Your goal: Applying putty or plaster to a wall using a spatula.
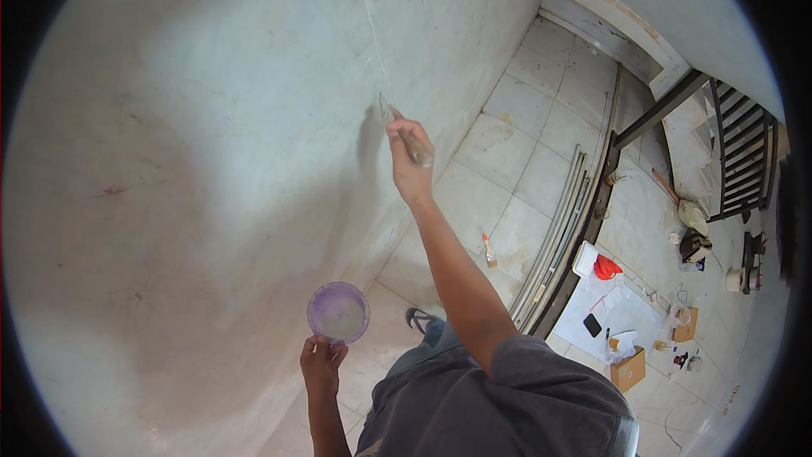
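Observation:
My right hand (410, 156) is raised to the pale wall (254, 118), closed around the brown handle of what looks like a putty knife (386, 108). The tool's narrow tip meets the wall at the lower end of a white strip of filler (365, 8) that runs up out of view. Lower down, my left hand (321, 360) grips a round purple tub (315, 311) by its near rim, close to the wall. Whitish paste lies inside the tub.
On the tiled floor to the right lie a paintbrush (489, 251) and several long pipes (554, 241). Beyond a dark floor edge are a white sheet (575, 322), a phone (592, 325), a red bag (606, 267) and a cardboard box (628, 370). A dark railing (744, 148) stands at the far right.

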A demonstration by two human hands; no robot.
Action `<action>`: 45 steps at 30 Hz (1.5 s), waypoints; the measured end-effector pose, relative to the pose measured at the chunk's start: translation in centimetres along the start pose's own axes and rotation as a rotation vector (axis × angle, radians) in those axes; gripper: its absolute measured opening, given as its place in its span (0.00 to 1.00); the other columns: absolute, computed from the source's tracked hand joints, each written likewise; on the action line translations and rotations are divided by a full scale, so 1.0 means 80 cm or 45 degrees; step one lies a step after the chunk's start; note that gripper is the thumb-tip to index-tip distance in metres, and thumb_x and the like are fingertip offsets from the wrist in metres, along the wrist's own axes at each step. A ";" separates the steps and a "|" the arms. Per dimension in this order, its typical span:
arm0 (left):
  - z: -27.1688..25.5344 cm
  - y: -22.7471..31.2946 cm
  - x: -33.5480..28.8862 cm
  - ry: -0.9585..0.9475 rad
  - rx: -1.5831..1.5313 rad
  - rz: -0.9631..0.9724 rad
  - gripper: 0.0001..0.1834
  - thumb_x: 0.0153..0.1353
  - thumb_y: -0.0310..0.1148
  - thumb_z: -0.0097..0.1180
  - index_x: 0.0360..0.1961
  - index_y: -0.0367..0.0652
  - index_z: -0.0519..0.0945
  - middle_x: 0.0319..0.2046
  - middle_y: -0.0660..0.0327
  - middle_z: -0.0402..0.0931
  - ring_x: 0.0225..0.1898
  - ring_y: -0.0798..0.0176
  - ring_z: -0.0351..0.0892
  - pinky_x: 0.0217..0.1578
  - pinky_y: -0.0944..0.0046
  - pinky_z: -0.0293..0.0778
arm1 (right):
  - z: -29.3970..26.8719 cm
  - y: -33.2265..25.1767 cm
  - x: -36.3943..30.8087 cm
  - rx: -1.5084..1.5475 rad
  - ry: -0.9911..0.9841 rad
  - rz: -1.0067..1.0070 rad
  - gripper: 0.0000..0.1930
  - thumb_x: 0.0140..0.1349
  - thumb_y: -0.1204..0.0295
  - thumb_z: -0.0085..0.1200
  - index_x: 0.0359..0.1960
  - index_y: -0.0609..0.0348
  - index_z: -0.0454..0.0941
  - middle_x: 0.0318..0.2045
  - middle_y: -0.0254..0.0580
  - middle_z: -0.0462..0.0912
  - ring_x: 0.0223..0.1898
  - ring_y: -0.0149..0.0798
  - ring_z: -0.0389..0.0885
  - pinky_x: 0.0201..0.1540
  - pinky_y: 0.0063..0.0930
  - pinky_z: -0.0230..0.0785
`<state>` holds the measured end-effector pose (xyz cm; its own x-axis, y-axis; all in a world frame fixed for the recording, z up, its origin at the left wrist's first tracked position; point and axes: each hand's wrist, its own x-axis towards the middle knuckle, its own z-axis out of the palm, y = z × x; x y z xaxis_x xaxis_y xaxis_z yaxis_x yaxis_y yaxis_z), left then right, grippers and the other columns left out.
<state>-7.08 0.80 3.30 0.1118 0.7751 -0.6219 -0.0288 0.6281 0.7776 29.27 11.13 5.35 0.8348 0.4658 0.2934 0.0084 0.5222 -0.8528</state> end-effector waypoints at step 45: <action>0.012 -0.018 0.001 -0.068 -0.175 0.156 0.10 0.65 0.35 0.50 0.37 0.40 0.67 0.27 0.61 0.73 0.28 0.66 0.77 0.37 0.60 0.80 | 0.064 -0.084 0.033 -0.210 0.096 -0.367 0.13 0.55 0.86 0.47 0.41 0.58 0.72 0.58 0.50 0.70 0.44 0.30 0.75 0.46 0.23 0.66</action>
<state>-6.07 -0.13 2.24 0.1514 0.8437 -0.5150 -0.1801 0.5358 0.8249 28.58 12.54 14.05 0.8236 0.2583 0.5049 0.3335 0.4994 -0.7996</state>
